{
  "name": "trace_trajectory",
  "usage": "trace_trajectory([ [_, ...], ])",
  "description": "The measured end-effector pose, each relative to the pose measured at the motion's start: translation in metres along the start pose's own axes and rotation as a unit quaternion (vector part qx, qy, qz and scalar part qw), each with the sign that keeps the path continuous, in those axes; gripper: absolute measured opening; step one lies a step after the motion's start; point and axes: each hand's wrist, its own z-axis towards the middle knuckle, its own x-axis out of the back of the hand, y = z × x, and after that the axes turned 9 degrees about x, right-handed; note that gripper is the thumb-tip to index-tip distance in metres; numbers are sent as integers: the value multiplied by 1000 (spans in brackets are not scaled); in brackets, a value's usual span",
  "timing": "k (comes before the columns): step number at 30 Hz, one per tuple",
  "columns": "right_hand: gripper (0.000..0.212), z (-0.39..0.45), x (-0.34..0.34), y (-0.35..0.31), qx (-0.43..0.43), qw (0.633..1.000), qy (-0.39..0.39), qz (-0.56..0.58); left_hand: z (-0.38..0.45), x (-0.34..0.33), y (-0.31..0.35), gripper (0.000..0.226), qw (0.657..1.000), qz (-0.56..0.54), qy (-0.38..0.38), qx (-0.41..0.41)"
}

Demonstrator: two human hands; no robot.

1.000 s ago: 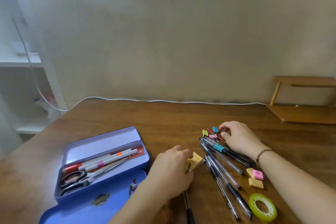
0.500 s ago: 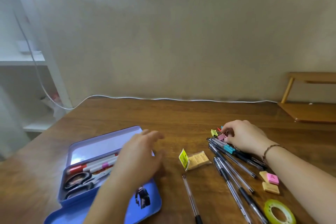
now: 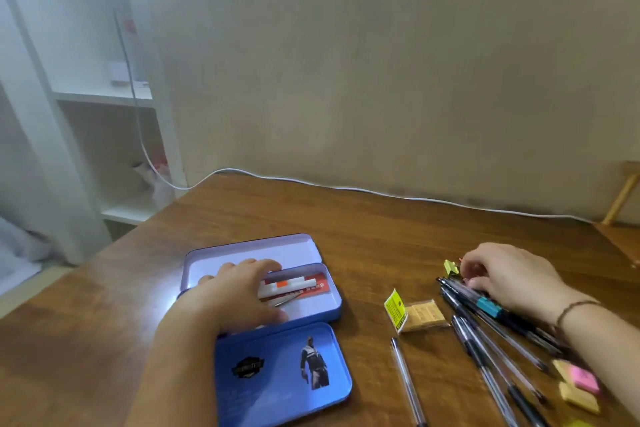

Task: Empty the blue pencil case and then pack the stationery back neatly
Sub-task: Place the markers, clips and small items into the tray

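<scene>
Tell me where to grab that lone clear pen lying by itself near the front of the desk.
Pinch the lone clear pen at mid-barrel from straight above, fingers on its two long sides. It lies flat on the desk, apart from the pen pile, with bare wood either side, so both sides are free.

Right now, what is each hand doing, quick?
Left hand: open, fingers spread over the markers in the pencil case.
Right hand: fingers curled over small clips; grip cannot be told.
</scene>
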Motion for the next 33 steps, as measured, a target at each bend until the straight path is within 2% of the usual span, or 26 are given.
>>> trace_trajectory([
  [2, 13, -1, 1, 1, 9, 1000, -11, 18, 2, 0, -1, 63, 1000, -12, 2, -3],
  [5, 15, -2, 8, 6, 10, 997, 3, 80, 8, -2, 0, 43, 997, -67, 45, -12],
  [7, 19, -1, 20, 2, 21, 989, 76, 124, 12, -5, 3, 34, 990, -115, 75, -19],
  [9, 15, -1, 38, -20, 53, 965, 175, 190, 15, -7, 5, 23, 984, -151, 97, -19],
  [11, 9, 5, 51, -60, 101, 934, 207, 272, 17, -9, 6, 16, 982, -156, 111, -8],
  [14, 7, 21, 43, -123, 171, 923, 136, 318, 17, -9, 5, 12, 981, -151, 124, 12],
  [18, 8, 44, 16, -166, 168, 950, 76, 253, 16, -7, 4, 9, 978, -166, 124, 23],
  [22, 7, 55, 3, -174, 143, 964, 68, 213, 17, -8, 3, 8, 977, -172, 121, 26],
  [29, 2, 57, -1, -182, 165, 974, 81, 131, 20, -9, 1, 11, 978, -176, 112, 28],
  [33, 3, 57, -2, -186, 168, 974, 79, 131, 22, -9, 0, 11, 978, -174, 109, 27],
])
